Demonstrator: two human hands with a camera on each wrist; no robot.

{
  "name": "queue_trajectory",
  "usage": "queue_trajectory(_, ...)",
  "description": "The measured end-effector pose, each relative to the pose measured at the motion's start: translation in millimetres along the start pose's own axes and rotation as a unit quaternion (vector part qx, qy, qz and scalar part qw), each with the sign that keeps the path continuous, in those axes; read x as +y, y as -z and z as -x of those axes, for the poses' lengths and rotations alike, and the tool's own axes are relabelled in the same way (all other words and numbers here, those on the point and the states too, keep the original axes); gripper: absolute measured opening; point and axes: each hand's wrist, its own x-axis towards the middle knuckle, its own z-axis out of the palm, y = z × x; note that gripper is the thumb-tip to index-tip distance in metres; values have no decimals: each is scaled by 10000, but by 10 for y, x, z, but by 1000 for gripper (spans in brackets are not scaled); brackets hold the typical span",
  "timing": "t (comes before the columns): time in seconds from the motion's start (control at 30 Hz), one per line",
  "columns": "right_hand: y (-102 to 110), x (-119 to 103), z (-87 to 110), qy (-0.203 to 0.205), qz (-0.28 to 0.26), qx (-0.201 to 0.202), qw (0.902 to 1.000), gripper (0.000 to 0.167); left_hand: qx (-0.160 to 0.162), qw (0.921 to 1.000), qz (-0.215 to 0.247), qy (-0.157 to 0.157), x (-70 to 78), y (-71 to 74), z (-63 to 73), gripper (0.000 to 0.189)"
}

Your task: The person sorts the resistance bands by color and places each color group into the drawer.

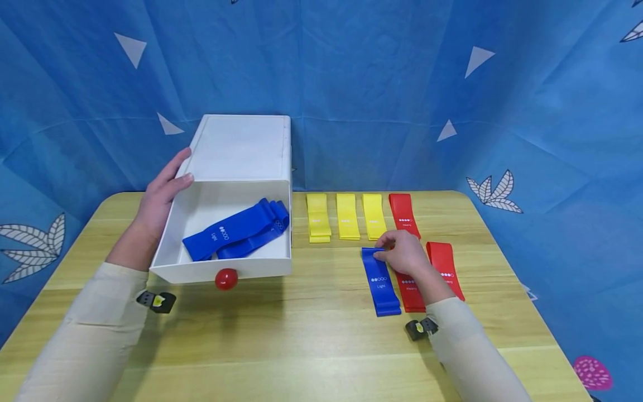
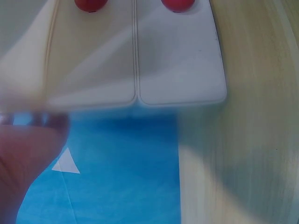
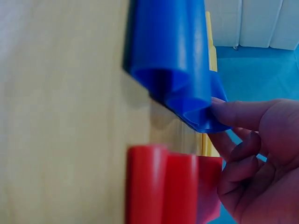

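In the right hand, pinched between thumb and forefinger at the far end: a blue, flat-folded, strap-shaped band of smooth, rubber-like material, printed "Light". Located at the right half of the pale wood-grain worktop, nearer than a row of three yellow folded bands of like make, just left of a red folded band printed "Heavy". Contact of the near end with the worktop: cannot tell.

Left hand: laid along the left side of a white plastic drawer cabinet, fingers extended. In the pulled-out white plastic drawer with round red knob: more blue bands, loosely overlapped.

Handling, by judgement: treat as light in weight, soft and springy, with little stiffness along the length. Expect sagging toward any unsupported end. Rate as hard to break. Expect fair grip against dry skin, but possible sliding between layers; note the layers parted into open loops at the end in the right wrist view. Take hold across the full stack at one folded end, thumb on one face, fingertips on the other. Avoid catching a single layer, with risk of unfolding. Lift clear of the neighbouring red band to prevent dragging.
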Motion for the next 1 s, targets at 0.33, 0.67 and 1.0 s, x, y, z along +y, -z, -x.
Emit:
queue_trajectory(0.33, 50, -40, 117, 98, -203, 48, 9997, 28, 3, 9999, 100, -17, -6, 3, -7, 61)
queue_trajectory(0.67, 145, -77, 256, 215, -441, 206, 9986, 24, 41, 10000, 49, 3, -2, -1, -9, 62)
queue_trajectory(1.0, 272, -186, 367, 406, -662, 530, 9956, 21, 39, 10000, 62, 6, -8, 3, -13, 62)
